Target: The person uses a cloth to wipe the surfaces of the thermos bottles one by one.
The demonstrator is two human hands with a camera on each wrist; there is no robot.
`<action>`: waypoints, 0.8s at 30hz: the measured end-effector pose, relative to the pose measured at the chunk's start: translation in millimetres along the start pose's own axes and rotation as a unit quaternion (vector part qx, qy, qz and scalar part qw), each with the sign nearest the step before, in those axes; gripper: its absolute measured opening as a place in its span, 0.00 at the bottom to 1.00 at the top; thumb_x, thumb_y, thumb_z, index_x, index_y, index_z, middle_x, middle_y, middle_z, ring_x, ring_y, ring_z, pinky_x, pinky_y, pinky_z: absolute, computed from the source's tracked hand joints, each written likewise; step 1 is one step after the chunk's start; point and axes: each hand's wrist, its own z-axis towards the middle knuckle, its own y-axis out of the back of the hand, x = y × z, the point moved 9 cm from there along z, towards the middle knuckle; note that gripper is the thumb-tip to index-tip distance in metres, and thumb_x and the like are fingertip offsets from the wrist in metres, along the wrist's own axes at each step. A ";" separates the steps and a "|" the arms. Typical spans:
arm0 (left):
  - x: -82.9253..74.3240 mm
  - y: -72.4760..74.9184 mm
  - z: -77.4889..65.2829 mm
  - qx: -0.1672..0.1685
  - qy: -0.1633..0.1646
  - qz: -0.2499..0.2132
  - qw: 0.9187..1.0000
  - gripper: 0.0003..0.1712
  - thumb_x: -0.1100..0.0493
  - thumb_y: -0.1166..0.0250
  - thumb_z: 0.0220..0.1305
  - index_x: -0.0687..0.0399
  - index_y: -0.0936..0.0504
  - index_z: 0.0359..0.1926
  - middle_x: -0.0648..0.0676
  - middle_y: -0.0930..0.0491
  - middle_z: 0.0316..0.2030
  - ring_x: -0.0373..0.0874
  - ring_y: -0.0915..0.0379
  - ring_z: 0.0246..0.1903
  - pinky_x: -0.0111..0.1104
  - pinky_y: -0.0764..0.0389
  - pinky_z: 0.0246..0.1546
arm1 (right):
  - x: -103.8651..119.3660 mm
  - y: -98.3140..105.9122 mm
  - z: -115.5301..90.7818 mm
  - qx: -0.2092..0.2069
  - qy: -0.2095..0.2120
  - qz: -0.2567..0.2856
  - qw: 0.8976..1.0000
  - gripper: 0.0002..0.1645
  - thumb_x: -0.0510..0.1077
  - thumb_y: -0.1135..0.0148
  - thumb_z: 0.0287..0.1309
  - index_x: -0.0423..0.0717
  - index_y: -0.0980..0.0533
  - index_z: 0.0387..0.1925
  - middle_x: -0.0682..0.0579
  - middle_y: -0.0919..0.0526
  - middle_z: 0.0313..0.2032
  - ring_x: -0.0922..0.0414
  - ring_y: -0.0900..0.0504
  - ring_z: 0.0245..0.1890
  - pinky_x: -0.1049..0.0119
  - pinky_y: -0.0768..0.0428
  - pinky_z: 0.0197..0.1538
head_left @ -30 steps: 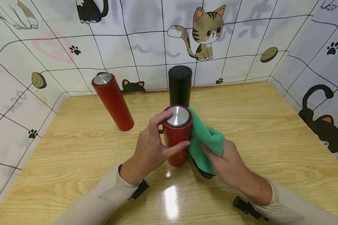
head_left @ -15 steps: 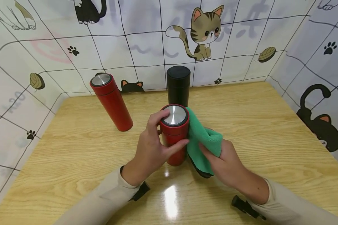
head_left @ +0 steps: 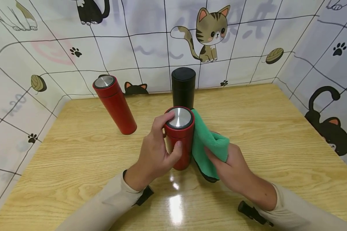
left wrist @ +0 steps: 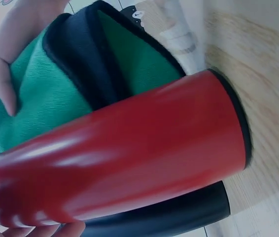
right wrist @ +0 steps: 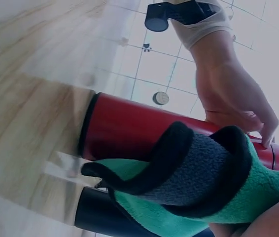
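My left hand [head_left: 153, 152] grips an upright red thermos [head_left: 186, 150] at the middle of the table, its index finger on the silver lid [head_left: 181, 118] and its thumb against the near side. In the left wrist view, the curled fingertips [left wrist: 73, 229] show along the far side of that thermos. My right hand [head_left: 235, 170] holds a folded green cloth [head_left: 203, 150] against the thermos's right side. Dark edging and a grey underside of the cloth [right wrist: 198, 168] appear in the right wrist view. The right fingers behind the cloth are partly hidden.
Just behind the held thermos stands a black thermos [head_left: 183, 91], partly covered from view. A second red thermos [head_left: 117, 109] stands farther back on the left of the wooden table [head_left: 84, 160]. A cat-print wall covering [head_left: 150, 48] encloses the back and sides.
My left thumb has shifted leftward across the front of the red thermos, away from the cloth. The right hand and cloth have hardly moved. The head view drifted slightly at first.
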 end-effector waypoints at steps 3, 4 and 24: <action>1.0 -1.5 0.6 0.009 0.007 0.004 1.000 0.39 0.54 0.40 0.59 0.56 0.44 0.68 0.60 0.25 0.57 0.49 0.19 0.48 0.37 0.13 0.42 | 6.3 5.6 -2.5 -0.031 0.027 0.036 0.999 0.23 0.30 0.47 0.68 0.43 0.25 0.63 0.54 0.17 0.54 0.66 0.18 0.51 0.75 0.20 0.53; 1.7 -1.9 0.8 0.013 0.011 0.004 1.000 0.39 0.53 0.39 0.59 0.56 0.44 0.69 0.60 0.26 0.58 0.49 0.19 0.49 0.38 0.13 0.43 | 9.5 7.6 -3.7 -0.040 0.041 0.054 0.997 0.27 0.28 0.47 0.67 0.43 0.27 0.65 0.55 0.19 0.58 0.66 0.20 0.56 0.75 0.21 0.56; 9.1 -2.4 0.8 0.015 0.043 -0.050 0.998 0.44 0.59 0.26 0.57 0.52 0.42 0.69 0.62 0.32 0.58 0.50 0.28 0.59 0.40 0.15 0.51 | 12.1 7.3 -0.9 -0.038 0.058 0.043 0.997 0.29 0.26 0.46 0.65 0.43 0.27 0.66 0.55 0.20 0.60 0.65 0.21 0.58 0.76 0.22 0.58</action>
